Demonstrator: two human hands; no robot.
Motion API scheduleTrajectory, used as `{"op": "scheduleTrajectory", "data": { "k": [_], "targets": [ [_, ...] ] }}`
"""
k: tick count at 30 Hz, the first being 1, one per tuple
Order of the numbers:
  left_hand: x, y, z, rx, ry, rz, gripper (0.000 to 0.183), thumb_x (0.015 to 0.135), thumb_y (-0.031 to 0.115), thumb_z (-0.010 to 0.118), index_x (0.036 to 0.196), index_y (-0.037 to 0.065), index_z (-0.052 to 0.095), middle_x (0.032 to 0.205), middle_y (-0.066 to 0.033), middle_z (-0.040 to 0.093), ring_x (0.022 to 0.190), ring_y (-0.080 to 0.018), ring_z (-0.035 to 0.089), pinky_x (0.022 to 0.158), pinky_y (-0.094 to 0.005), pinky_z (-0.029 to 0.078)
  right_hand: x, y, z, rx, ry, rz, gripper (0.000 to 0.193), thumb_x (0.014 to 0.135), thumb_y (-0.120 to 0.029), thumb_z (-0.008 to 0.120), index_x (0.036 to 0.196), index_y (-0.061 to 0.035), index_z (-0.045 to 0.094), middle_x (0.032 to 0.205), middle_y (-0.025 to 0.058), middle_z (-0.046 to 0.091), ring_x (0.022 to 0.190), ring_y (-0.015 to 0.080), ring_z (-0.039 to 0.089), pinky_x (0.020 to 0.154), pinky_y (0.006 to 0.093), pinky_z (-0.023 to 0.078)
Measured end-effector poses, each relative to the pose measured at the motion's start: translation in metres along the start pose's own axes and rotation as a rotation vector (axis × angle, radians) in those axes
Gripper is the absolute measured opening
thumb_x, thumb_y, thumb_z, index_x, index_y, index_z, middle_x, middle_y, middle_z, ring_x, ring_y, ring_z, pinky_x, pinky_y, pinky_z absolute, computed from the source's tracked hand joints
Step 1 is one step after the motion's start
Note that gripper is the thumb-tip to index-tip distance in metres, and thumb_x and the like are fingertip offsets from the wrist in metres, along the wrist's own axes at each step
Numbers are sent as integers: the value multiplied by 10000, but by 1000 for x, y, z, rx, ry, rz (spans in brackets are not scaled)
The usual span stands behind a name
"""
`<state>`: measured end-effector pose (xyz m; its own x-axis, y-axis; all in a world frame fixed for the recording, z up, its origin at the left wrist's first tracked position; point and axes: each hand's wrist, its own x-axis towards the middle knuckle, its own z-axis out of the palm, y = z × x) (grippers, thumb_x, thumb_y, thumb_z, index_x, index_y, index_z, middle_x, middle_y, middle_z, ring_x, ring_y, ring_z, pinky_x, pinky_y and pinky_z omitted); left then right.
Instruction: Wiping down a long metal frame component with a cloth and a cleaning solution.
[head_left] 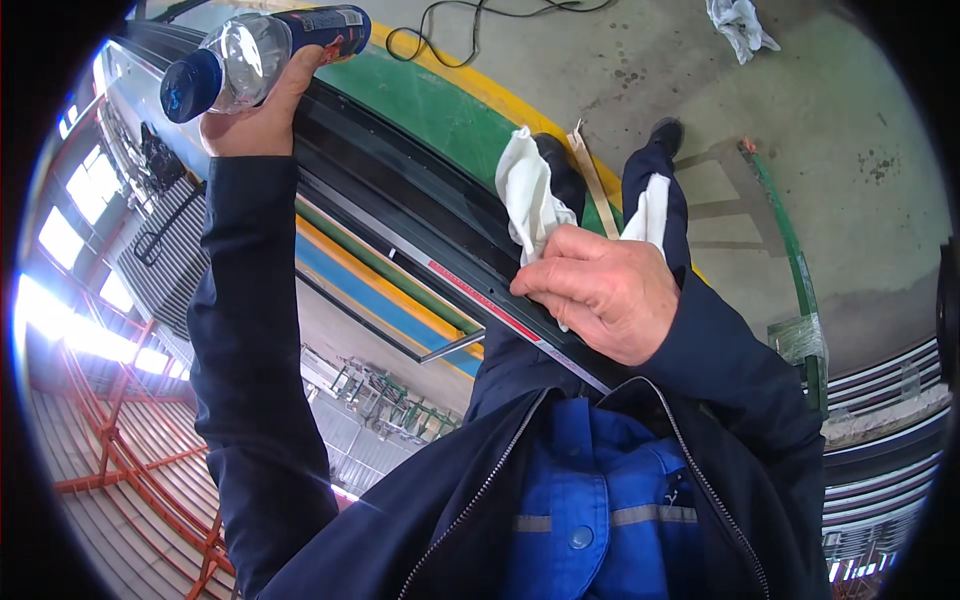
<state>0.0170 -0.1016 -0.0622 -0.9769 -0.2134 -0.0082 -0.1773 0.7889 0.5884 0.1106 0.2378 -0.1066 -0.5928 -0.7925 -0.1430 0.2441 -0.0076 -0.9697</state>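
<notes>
My left hand (255, 125) is wrapped round a clear plastic bottle (250, 58) at the upper left. The bottle has a dark blue lid and a blue printed label, and it is tilted with its lid toward the left. My right hand (610, 295) is closed on a bunched white cloth (525, 190); parts of it stick out on both sides of the fingers. This hand is over a long dark metal profile (420, 195) that runs from upper left to lower middle. Whether the cloth touches the profile is hard to see.
A red printed strip (485, 300) runs along the profile. Green floor paint with a yellow line lies beyond. On the grey floor are a black cable (475, 8), another white cloth (738, 28) and a green bar (790, 235). A wooden strip (592, 180) is by my feet.
</notes>
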Motion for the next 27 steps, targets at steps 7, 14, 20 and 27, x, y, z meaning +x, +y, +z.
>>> {"op": "scheduleTrajectory", "data": {
  "k": [7,14,20,27],
  "targets": [
    [2,-2,-9,84,-17,-21,659,759,227,895,1283,-39,596,1123,-110,699,998,-171,669,917,-280,516,-6,-3,-3,-94,43,-71,242,757,10,740,976,-87,708,857,58,631,763,263,667,638,350,528],
    [2,-13,-11,121,7,-49,660,747,211,902,1271,-51,597,1130,-115,699,1007,-173,672,934,-282,514,1,0,-6,-151,7,-117,286,731,21,740,989,-96,703,847,53,624,746,258,659,625,353,522],
    [1,-16,-8,-1,-2,-7,632,747,180,900,1263,-38,607,1131,-123,697,1023,-185,672,943,-298,517,1,1,-4,-192,9,-159,292,715,15,742,981,-96,698,839,50,617,733,260,652,595,359,508],
    [4,-20,-10,61,-19,39,634,750,197,899,1266,-29,607,1148,-117,692,1045,-187,668,955,-303,516,4,1,-5,-212,11,-157,306,790,33,697,1077,-71,710,850,64,613,737,245,644,635,322,506]
  ]
}}
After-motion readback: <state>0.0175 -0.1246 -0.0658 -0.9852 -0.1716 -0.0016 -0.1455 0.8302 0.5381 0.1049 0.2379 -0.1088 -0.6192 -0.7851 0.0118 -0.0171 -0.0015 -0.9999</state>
